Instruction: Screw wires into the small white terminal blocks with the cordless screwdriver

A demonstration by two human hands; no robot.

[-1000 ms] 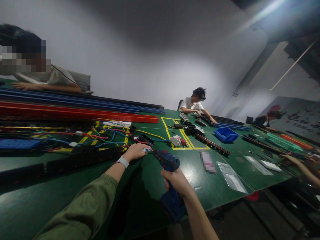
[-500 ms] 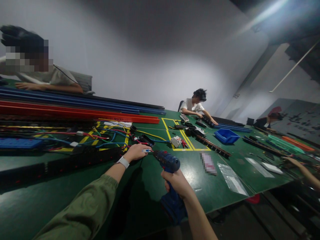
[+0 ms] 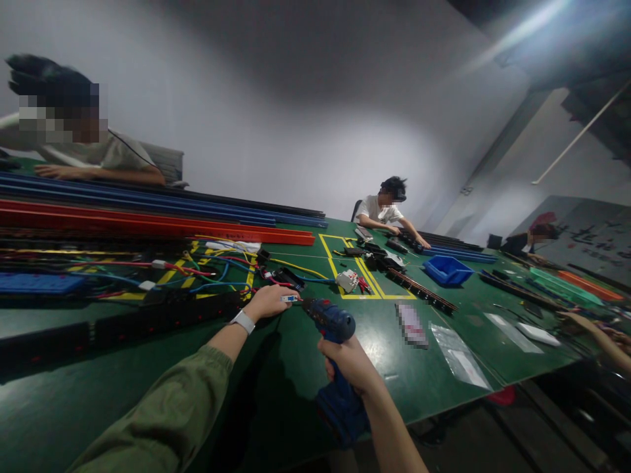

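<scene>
My right hand [image 3: 351, 360] grips the handle of a blue cordless drill [image 3: 331, 320], its nose pointing left. In my left hand [image 3: 269, 301] is a small white and blue component [image 3: 289, 299], perhaps a circuit breaker, with red at its right end. The drill's tip meets or nearly meets that red end; contact is too small to make out. Just behind my left hand lie a black open housing [image 3: 290, 278] and several coloured wires [image 3: 227, 264]. A long black power strip [image 3: 162, 322] with red lights or dots runs to the left of my left wrist.
Blue and orange long channels [image 3: 236, 230] lie along the back left. A cluster of white parts [image 3: 347, 281], a blue bin [image 3: 446, 270], a blurred-out flat object [image 3: 411, 325] and a plastic bag [image 3: 459, 355] sit rightward. Co-workers sit around the green table [image 3: 394, 381].
Both hands, the drill and the small component keep almost the same position. The view has shifted very slightly.
</scene>
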